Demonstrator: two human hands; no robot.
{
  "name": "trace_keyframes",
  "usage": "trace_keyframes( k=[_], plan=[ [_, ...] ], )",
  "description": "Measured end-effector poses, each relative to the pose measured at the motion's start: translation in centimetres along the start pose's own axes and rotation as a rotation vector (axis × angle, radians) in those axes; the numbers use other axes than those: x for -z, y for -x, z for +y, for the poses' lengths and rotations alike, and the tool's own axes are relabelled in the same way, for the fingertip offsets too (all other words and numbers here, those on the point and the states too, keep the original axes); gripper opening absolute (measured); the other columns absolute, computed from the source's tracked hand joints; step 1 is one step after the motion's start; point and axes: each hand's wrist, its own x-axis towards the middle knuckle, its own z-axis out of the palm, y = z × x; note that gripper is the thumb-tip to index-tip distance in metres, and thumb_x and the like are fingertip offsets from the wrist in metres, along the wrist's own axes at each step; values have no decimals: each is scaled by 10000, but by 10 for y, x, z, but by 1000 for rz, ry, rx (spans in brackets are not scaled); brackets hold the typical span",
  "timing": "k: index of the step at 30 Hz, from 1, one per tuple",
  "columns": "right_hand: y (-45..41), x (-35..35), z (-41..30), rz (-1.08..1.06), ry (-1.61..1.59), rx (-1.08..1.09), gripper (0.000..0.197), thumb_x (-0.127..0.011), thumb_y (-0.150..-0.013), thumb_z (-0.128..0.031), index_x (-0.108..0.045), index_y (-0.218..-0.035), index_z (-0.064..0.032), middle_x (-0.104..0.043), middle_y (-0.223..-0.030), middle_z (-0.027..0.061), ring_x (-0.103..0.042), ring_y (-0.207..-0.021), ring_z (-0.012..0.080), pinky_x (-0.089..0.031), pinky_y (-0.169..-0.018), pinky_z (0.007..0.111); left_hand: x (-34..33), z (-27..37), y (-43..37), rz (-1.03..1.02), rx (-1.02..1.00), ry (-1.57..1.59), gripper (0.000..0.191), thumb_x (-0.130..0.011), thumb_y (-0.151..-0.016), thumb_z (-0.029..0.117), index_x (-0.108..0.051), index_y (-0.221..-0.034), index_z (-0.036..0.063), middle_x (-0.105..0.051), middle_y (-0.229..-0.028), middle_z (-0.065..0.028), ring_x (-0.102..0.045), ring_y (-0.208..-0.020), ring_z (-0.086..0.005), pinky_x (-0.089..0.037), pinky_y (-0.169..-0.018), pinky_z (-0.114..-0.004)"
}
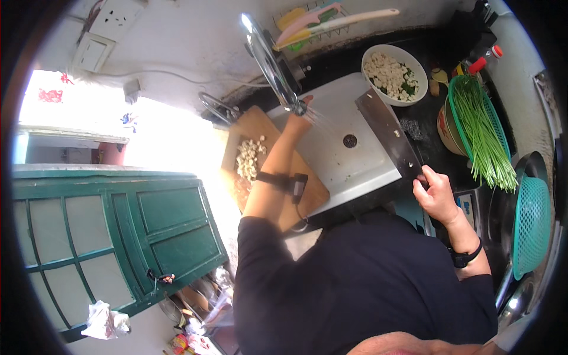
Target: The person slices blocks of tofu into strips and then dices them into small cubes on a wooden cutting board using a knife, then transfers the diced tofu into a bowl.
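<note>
My right hand [434,194] grips the handle of a wide cleaver [385,129]. Its blade lies slanted over the right side of the white sink [330,171], with small white bits stuck to it. My left hand [301,119] is at the chrome faucet [271,66], beside the running water. The spout hides part of that hand, so its fingers are unclear. Under my left forearm a wooden cutting board [306,184] rests across the sink's left edge, bearing chopped white pieces [249,156]. A white bowl [395,101] of white crumbled pieces and chopped greens stands beyond the blade's tip.
Right of the sink, long green chives [481,133] lie in a green basket [501,120] over a pot [446,124]. A teal colander [530,226] and a dark pan [499,213] stand nearer me. Knives in a wire rack [310,26] hang behind the faucet. A green door [171,213] is at left.
</note>
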Motion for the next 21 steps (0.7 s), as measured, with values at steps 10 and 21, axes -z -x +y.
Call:
trace_keyframes(
  k=[10, 21],
  plan=[
    [-13, -4, 4, -51, 0, -57, 147, -585, -767, -32, -449, -730, 9, -486, -561, 178, -493, -462, 328, -362, -440, 369, 29, 27, -35, -15, -29, -184, 674, -469, -872, 95, -196, -1472, 232, -508, -656, -51, -490, -560, -149, -429, -536, -287],
    [-17, -7, 23, -76, -45, -145, 127, -571, -790, -88, -493, -792, 13, -511, -567, 188, -528, -480, 332, -385, -458, 389, 3, 34, 3, 74, 200, 29, 435, -402, -886, 90, -399, -1320, 98, -622, -943, -253, -615, -799, -408, -487, -715, -445]
  ],
)
